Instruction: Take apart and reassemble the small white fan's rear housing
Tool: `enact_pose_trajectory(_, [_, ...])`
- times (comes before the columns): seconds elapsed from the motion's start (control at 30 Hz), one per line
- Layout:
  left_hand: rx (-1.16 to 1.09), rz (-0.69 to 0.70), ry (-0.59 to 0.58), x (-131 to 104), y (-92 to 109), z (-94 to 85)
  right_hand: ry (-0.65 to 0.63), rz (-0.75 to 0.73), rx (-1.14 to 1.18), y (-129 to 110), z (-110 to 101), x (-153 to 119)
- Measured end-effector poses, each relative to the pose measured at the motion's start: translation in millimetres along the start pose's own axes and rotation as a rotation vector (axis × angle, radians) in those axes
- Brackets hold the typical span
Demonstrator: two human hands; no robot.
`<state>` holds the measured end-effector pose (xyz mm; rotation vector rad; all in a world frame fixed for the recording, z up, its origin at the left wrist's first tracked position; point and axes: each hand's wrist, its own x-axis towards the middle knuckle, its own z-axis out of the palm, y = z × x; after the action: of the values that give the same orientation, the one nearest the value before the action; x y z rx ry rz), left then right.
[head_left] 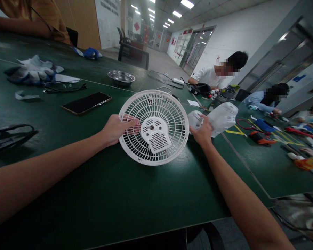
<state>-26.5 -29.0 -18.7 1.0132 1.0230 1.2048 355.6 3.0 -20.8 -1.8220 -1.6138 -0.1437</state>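
The left hand grasps the left side of the white fan guard, with the thumb over the ribs. The guard is in front of the person, tilted above or on the green table; whether its lower edge touches cannot be told. If this grip is loose, the guard may probably turn or slip, because the hand holds it only at one side. Thin ribs could also bend if the fingers press too hard.

The right hand grasps a white vented housing, just beside the guard's right edge. It seems smooth and bulky, so it could roll out of the fingers, or knock against the guard if the two hands come nearer. It cannot be told if it is one piece or two.

Around, from the left, lie crumpled gloves, a black cable and a phone, which a falling guard might hit. Farther back, a metal bowl stands behind the guard, slightly to its left. A thin cord behind the guard's upper edge is partly hidden and may catch it. To the right, beyond the housing, lies an orange-and-black tool.
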Motion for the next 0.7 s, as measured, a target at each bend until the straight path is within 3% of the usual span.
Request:
enact_pose_trajectory(0.2, [0.010, -0.077, 0.031, -3.0, 6.1, 3.9, -0.018, -0.016, -0.039, -0.7, 4.7, -2.3])
enact_pose_trajectory(0.27, [0.012, -0.082, 0.021, -3.6, 6.5, 3.5, 0.028, -0.069, -0.039, -1.7, 3.2, -0.6])
enact_pose_trajectory(0.47, [0.018, -0.081, 0.013, -3.0, 6.3, 2.0, 0.491, -0.298, -0.104, 10.5, -29.7, 16.6])
enact_pose_trajectory(0.57, [0.015, -0.095, 0.004, -4.7, 9.1, 2.9, 0.623, -0.161, -0.094, 30.4, -42.8, 25.0])
enact_pose_trajectory(0.7, [0.010, -0.106, 0.010, -6.6, 11.2, 4.0, 0.614, 0.110, 0.058, 57.0, -33.5, 30.0])
